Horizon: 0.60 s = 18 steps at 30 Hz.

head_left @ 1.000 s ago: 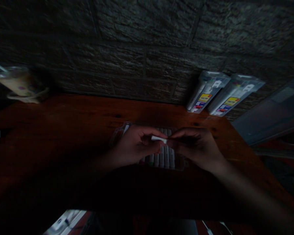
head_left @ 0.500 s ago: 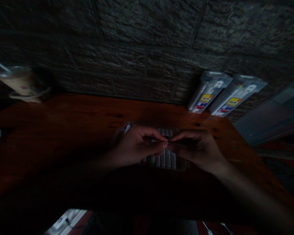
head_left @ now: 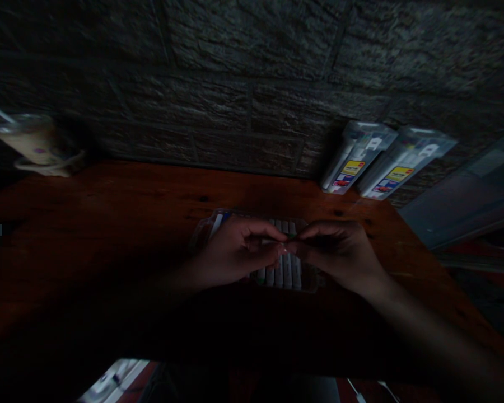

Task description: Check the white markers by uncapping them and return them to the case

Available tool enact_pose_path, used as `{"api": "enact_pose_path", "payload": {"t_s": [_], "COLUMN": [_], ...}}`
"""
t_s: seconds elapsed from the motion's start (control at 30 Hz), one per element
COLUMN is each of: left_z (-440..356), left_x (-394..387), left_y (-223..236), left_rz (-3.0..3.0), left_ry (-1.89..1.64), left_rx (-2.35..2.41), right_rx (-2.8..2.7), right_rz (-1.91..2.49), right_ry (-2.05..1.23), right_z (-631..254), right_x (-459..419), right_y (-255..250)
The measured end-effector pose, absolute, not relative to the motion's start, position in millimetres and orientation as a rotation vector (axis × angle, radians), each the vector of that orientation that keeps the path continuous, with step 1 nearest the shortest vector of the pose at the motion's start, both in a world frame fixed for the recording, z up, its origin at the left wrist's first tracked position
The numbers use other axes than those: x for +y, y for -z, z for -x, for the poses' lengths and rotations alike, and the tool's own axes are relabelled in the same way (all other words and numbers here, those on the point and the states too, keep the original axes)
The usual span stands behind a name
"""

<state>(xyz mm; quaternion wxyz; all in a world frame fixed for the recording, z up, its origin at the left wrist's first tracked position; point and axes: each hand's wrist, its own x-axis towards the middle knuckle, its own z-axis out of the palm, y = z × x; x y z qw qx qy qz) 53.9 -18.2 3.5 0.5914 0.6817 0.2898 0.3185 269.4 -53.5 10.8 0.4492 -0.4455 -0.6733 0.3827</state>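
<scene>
My left hand (head_left: 239, 249) and my right hand (head_left: 334, 249) meet fingertip to fingertip over a clear plastic case (head_left: 201, 229). Thumb and forefinger are pinched together on each hand. Between them is something small with a dark, greenish tint; the dim light and the fingers hide what it is. White markers (head_left: 289, 274) lie side by side in the case below, and a blue-ended one (head_left: 225, 217) shows past my left hand. The hands cover the middle of the case.
Two upright clear marker cases (head_left: 346, 162) with yellow and blue labels stand against the stone wall (head_left: 218, 101) at the back right. A drink cup with a straw (head_left: 29, 140) sits in a holder at the far left. The wooden table (head_left: 151, 196) is dimly lit.
Both hands stay nearly in place, with a small shift of the fingertips. My left hand has tilted slightly, and the blue-ended marker in the case shows more.
</scene>
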Motion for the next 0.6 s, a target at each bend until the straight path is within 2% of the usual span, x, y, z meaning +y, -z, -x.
{"api": "enact_pose_path", "payload": {"t_s": [0.6], "left_z": [-51.3], "left_x": [-7.2], "left_y": [-2.3], "left_rz": [-1.566], "left_ry": [-0.922], "left_rx": [0.620], "right_rx": [-1.590], "right_rz": [1.061], "right_ry": [-1.001], "right_z": [-270.7], "right_x": [-49.8], "right_y": [-17.2]}}
